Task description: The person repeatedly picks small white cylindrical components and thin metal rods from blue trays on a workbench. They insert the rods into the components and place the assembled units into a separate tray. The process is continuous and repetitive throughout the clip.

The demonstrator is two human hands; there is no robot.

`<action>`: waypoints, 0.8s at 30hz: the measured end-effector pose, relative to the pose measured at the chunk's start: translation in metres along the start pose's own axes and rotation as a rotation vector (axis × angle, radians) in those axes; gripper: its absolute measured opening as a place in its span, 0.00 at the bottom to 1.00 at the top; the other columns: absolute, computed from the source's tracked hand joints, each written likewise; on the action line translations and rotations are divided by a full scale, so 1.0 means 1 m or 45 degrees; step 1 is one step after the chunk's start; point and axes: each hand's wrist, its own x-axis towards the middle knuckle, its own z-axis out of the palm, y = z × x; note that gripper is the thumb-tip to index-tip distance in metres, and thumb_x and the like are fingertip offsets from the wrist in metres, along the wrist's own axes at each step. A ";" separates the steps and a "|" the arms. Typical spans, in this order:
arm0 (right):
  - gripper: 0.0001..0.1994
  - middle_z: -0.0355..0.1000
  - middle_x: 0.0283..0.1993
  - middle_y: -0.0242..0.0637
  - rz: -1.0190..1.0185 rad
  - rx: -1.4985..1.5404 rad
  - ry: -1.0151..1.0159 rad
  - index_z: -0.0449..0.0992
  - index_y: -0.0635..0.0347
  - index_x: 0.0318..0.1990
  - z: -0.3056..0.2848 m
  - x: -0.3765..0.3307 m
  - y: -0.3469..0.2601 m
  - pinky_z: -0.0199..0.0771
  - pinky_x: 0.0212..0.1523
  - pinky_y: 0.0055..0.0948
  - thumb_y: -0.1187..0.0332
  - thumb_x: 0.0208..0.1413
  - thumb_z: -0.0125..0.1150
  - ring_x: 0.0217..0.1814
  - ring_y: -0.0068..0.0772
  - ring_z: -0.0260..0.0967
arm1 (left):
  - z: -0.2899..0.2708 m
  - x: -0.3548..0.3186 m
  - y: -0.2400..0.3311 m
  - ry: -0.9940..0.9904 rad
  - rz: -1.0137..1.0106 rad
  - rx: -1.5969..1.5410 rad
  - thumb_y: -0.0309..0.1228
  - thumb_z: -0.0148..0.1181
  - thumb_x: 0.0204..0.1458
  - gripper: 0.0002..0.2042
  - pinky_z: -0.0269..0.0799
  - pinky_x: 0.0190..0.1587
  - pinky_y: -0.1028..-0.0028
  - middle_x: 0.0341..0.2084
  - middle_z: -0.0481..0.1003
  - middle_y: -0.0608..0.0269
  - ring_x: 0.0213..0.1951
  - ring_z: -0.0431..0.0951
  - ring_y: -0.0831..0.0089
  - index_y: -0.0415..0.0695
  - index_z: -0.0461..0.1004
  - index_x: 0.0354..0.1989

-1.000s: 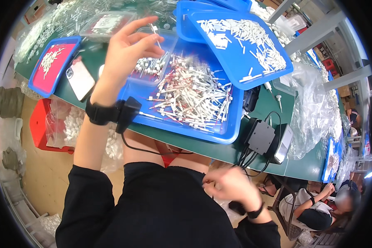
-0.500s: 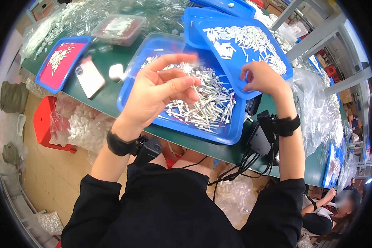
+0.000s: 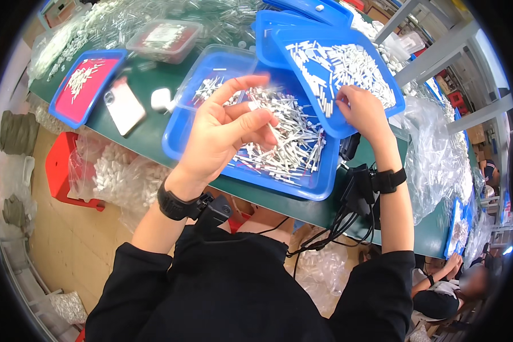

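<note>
Left hand [image 3: 225,134] pinching white tube [image 3: 255,105], right hand [image 3: 362,111] fingers curled in blue tray [image 3: 394,108]

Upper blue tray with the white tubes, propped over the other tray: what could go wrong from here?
1. The upper blue tray sits tilted, overlapping the lower blue tray; the right hand picking at its near edge might tip it and spill white tubes.
2. The left hand holds a small piece loosely above the pile; it could drop and get lost.
3. Cables hanging off the table edge could snag.
</note>
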 end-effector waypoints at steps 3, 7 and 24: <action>0.05 0.74 0.32 0.41 -0.003 0.002 0.076 0.74 0.58 0.32 0.004 0.003 0.002 0.71 0.37 0.40 0.68 0.50 0.59 0.35 0.46 0.73 | -0.006 0.002 -0.006 -0.011 0.036 -0.012 0.26 0.58 0.56 0.08 0.76 0.32 0.74 0.32 0.76 0.55 0.29 0.79 0.71 0.41 0.69 0.43; 0.04 0.75 0.33 0.41 0.011 -0.033 0.151 0.71 0.57 0.34 0.003 0.005 0.002 0.71 0.36 0.39 0.69 0.53 0.56 0.36 0.47 0.73 | -0.007 0.003 -0.008 -0.015 0.088 -0.014 0.27 0.59 0.56 0.08 0.75 0.31 0.74 0.32 0.76 0.55 0.27 0.78 0.71 0.40 0.69 0.41; 0.06 0.78 0.32 0.35 0.108 1.625 0.225 0.78 0.68 0.36 -0.077 -0.071 -0.121 0.77 0.34 0.20 0.79 0.50 0.64 0.32 0.22 0.76 | 0.027 -0.001 -0.014 0.001 0.352 0.031 0.25 0.60 0.54 0.05 0.75 0.29 0.71 0.30 0.76 0.54 0.25 0.77 0.67 0.40 0.69 0.34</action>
